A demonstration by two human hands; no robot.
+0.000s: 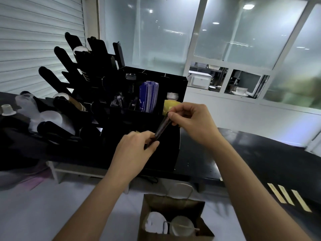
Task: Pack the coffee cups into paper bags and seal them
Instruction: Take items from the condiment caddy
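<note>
Left hand (pixel 134 150): bare, no glove or ring visible
Right hand (pixel 192 122): bare, likewise unadorned
Forearms: both uncovered, no sleeve, watch or band in view

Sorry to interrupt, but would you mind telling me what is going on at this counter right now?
A person is packing takeaway coffee. An open paper bag stands below the hands with two white-lidded cups already inside; it is not sealed yet. Both hands are raised in front of the black organiser: the left hand and right hand pinch the two ends of a dark strip, possibly tape, beside something yellow.
</note>
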